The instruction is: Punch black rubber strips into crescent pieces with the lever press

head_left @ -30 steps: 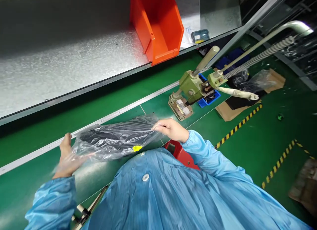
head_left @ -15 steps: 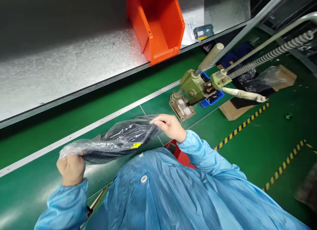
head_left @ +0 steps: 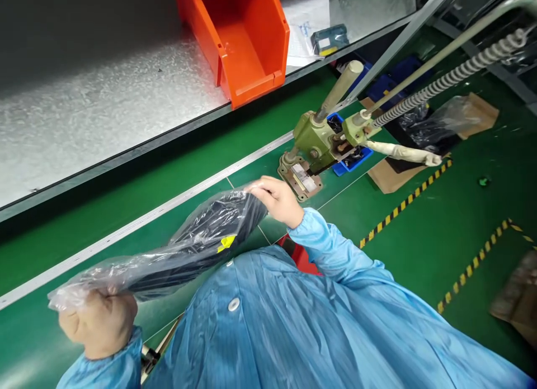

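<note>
A clear plastic bag with dark items inside is stretched between my two hands, above the green work surface near my body. A small yellow piece shows on its near side. My left hand is closed on the bag's left end, and loose plastic sticks out past the fingers. At the other end, my right hand pinches the bag's upper right corner between thumb and fingers. The bag hangs slightly twisted toward the left.
Right of the bag stands a green hand press with a long handle. Behind it is a blue bin. An orange bin sits on the metal shelf. A red container is below my right forearm. Cardboard lies at the right.
My left hand has moved left and down with its end of the bag, so the bag is drawn out longer. The view has shifted slightly.
</note>
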The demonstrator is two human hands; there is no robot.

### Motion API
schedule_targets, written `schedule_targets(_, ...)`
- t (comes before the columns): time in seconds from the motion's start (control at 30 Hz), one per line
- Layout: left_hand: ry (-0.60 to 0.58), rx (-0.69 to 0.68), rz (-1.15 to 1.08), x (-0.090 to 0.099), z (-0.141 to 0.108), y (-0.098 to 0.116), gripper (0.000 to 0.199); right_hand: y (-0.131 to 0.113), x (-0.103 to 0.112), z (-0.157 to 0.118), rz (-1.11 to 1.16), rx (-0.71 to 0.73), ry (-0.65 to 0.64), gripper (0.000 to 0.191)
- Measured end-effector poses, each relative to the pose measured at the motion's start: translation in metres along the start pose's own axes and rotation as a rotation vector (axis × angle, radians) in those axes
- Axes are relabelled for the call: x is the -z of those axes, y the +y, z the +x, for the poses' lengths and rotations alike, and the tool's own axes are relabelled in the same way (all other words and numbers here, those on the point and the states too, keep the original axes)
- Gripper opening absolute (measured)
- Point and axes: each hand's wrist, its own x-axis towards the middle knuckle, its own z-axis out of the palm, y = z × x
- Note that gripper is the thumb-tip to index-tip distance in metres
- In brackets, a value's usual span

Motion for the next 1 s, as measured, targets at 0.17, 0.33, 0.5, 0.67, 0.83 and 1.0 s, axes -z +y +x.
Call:
schedule_targets(0.17,0.156,0.05,0.252,-0.015,0.007,0.038,0.045,0.016,0.02,0.027,-0.051,0.028,0.031,0.046)
schedule_targets(0.33,0.127,0.023,0.283,-0.029,0.009,0.054,0.038,0.024,0.039,0.039,-0.09,-0.009,0.106,0.053)
schedule_targets(0.5,0.097,0.002,0.338,-0.028,0.014,0.071,0.032,0.032,0.048,0.039,-0.088,-0.065,0.149,0.057)
schedule_targets(0.67,0.113,-0.002,0.305,-0.018,0.019,0.074,0.026,0.036,0.051,0.025,-0.069,-0.112,0.15,0.056)
schedule_targets(0.83,0.151,-0.106,0.316,-0.016,0.025,0.069,0.027,0.035,0.064,0.0,-0.088,-0.126,0.211,0.048)
schedule_targets(1.0,0.133,-0.29,0.359,-0.025,0.034,0.075,0.014,0.045,0.073,0.002,-0.061,-0.128,0.32,0.05)
